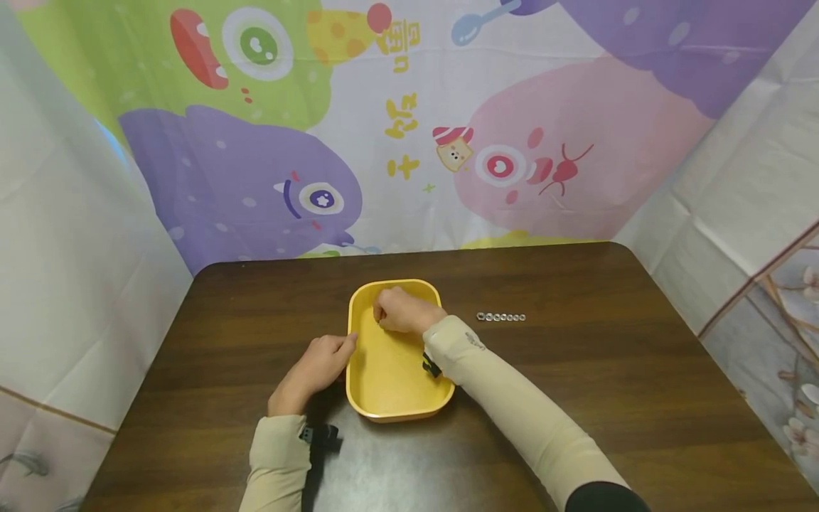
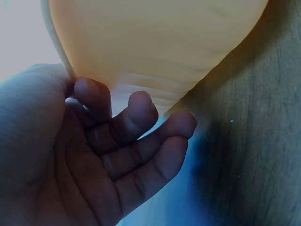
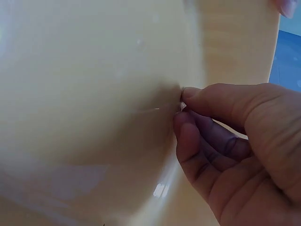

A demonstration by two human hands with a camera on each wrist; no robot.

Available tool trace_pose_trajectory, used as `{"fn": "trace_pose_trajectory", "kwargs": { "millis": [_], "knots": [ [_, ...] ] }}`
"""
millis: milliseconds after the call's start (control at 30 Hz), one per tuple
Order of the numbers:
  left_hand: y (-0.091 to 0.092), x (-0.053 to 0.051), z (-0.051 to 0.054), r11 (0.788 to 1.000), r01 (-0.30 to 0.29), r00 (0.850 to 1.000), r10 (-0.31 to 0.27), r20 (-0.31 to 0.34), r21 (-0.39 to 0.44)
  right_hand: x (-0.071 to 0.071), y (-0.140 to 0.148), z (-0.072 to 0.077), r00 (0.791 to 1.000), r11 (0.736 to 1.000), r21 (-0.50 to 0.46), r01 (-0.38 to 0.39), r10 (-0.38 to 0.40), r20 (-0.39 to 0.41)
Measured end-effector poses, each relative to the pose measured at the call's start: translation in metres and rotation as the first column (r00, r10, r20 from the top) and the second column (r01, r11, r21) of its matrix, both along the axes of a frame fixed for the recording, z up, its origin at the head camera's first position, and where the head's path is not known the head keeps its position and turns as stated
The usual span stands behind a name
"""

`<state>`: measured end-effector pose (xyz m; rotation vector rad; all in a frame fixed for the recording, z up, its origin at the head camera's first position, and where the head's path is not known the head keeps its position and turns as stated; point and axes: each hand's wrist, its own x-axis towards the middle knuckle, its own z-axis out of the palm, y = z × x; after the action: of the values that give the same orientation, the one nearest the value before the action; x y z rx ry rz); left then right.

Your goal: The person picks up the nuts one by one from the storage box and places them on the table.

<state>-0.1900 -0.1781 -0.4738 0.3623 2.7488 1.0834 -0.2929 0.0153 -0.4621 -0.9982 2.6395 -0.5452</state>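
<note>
A yellow plastic tray stands on the dark wooden table. At its left side my left hand grips the rim; in the left wrist view the thumb is at the edge and the curled fingers lie against the outer wall. My right hand reaches inside, by the far left part of the tray. Between its thumb and fingertips it pinches a tiny shiny piece, mostly hidden, so its kind is unclear. Several metal nuts lie in a row right of the tray, larger on the left, smaller on the right.
The brown table extends around the tray on all sides. A cartoon-printed cloth hangs behind its far edge, and pale curtains hang left and right. Small dark cameras are strapped at both wrists.
</note>
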Motion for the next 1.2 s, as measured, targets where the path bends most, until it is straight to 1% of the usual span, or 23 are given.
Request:
{"fn": "trace_pose_trajectory", "kwargs": {
  "millis": [200,300,600,700,800,867,1200],
  "knots": [
    [0.001,-0.001,0.0,1.0,0.0,1.0,0.0,-0.001,-0.001,0.002,0.003,0.003,1.0,1.0,-0.004,0.002,-0.002,0.017],
    [0.0,-0.001,0.0,1.0,-0.004,1.0,0.004,-0.003,-0.003,0.003,0.006,0.007,0.999,1.0,-0.01,0.005,-0.005,0.037],
    [0.001,-0.002,0.0,1.0,-0.015,1.0,0.015,0.017,0.01,0.008,0.017,0.025,0.992,0.996,-0.043,0.08,-0.076,0.097],
    [0.002,-0.003,-0.001,1.0,-0.017,1.0,0.017,0.017,0.009,0.009,0.02,0.031,0.992,0.995,-0.051,0.088,-0.083,0.092],
    [0.002,-0.002,-0.001,1.0,-0.015,1.0,0.015,0.021,0.004,0.008,0.021,0.035,0.995,0.995,-0.057,0.08,-0.076,0.062],
    [0.002,-0.002,-0.001,1.0,-0.015,1.0,0.015,0.025,0.002,0.007,0.023,0.038,0.995,0.994,-0.071,0.085,-0.081,0.059],
    [0.001,0.0,0.0,1.0,-0.025,0.999,0.025,0.032,0.002,0.01,0.042,0.053,0.99,0.973,-0.188,0.136,-0.126,0.066]
  ]
}}
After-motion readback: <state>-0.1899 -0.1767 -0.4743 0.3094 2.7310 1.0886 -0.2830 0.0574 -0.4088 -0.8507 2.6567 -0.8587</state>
